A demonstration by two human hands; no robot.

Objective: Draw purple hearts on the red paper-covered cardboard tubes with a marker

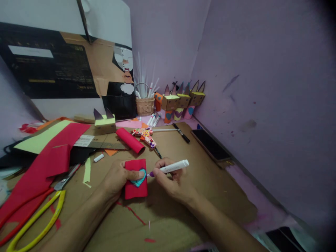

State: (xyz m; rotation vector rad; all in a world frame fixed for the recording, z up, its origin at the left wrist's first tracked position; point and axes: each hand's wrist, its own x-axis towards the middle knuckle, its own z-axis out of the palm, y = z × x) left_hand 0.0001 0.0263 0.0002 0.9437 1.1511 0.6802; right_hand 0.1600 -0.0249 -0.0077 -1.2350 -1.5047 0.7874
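A small red piece with a teal heart on its face is upright in my left hand, the thumb lying over the heart. My right hand pinches a white marker; its purple tip end points left, at the right edge of the red piece by the heart. Whether the tip touches is too small to tell. Behind my hands lie a red paper tube and a patterned glue gun. A white cap lies to the left on the cardboard.
Red and yellow scissors and red paper are at left. A cardboard head with ears stands behind them. Finished figures and a marker basket are at the back. A phone lies along the right wall.
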